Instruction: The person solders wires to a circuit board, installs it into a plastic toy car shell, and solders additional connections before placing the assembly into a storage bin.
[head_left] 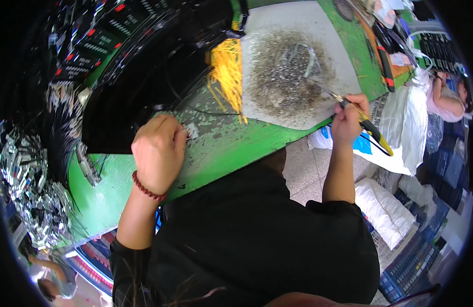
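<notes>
My right hand point(350, 116) grips a soldering iron point(368, 126) with a yellow and black handle. Its metal tip points left over a whitish board point(257, 105) covered with dark, speckled residue, and faint smoke-like wisps show above the residue. My left hand point(159, 148) is closed, knuckles up, low over the green table beside the dark case. Close to its fingertips is a small pale piece point(190, 131) with a bit of red, perhaps held; what the fingers grip is hidden. A thin dark wire point(211, 111) runs from near there toward the board.
Yellow thin strips point(226, 71) lie left of the board. A large black case point(118, 112) fills the back left. Small silvery parts with dark wires point(31, 179) are heaped at far left. Red-and-black-handled pliers point(386, 69) lie at right, near a white sack point(405, 123). Other people are at both sides.
</notes>
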Motion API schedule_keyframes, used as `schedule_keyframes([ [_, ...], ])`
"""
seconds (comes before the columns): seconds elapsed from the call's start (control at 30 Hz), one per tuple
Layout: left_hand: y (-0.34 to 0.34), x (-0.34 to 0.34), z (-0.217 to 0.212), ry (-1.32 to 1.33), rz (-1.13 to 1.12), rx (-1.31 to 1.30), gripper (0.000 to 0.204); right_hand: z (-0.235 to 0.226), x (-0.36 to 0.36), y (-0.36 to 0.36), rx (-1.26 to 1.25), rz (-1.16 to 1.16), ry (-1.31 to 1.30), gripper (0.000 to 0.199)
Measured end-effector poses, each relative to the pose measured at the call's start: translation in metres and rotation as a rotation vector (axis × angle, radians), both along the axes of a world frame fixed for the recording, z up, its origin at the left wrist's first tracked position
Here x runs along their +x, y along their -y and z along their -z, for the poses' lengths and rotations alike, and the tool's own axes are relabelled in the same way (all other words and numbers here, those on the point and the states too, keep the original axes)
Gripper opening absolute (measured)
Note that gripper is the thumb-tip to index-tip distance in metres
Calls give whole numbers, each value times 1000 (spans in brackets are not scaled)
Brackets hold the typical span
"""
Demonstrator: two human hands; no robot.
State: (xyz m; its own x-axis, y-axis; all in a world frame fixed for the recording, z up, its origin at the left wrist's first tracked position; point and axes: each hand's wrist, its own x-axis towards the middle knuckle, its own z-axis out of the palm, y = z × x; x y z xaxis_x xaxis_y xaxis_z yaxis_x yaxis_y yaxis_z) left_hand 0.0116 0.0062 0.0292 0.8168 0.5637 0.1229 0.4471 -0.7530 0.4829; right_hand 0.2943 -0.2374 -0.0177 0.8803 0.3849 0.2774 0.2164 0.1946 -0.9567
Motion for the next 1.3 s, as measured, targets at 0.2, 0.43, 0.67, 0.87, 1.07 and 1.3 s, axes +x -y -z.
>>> schedule_keyframes([
  [0.2,-1,1,6,45,17,46,9,-28,-49,-27,42,-214,47,21],
  [0.43,-1,-4,10,65,1,80,7,-11,-125,-77,-95,-511,46,23],
  [0.67,-4,-5,8,30,11,64,7,0,-135,-93,-179,-563,99,19],
  [0.87,-4,-4,8,22,21,58,9,-2,-135,-97,-173,-559,187,19],
  [1.07,-4,-3,9,30,13,71,10,-8,-134,-99,-217,-586,229,18],
  [1.3,-4,-3,9,23,27,75,9,0,-134,-95,-121,-548,149,17],
])
